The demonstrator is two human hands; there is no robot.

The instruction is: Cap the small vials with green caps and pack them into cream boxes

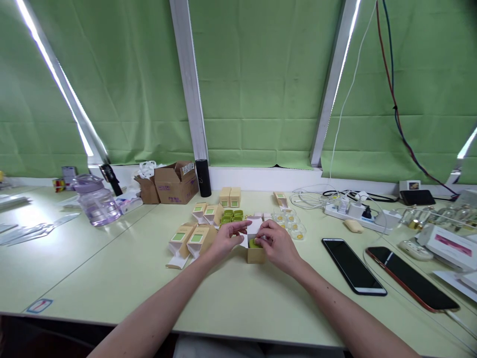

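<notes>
A small kraft cardboard box (256, 256) stands upright in front of me with its white-lined lid raised. My right hand (278, 244) is closed at the box's mouth, its fingertips pinching a green container (253, 243) that sits partly inside. To the left of the box, my left hand (229, 237) is held with thumb and fingers apart, near the white side flap, and nothing shows in it. Behind the hands lie several green containers (231, 216) in a cluster. Several clear plastic holders with yellow centres (290, 221) lie behind my right hand.
Open kraft boxes (201, 238) lie to the left, with two closed ones (230, 197) farther back. Two phones (353, 266) and a power strip (357, 217) with cables are at the right. A purple water bottle (97, 201), a carton (177, 183) and a black cylinder (203, 178) stand left.
</notes>
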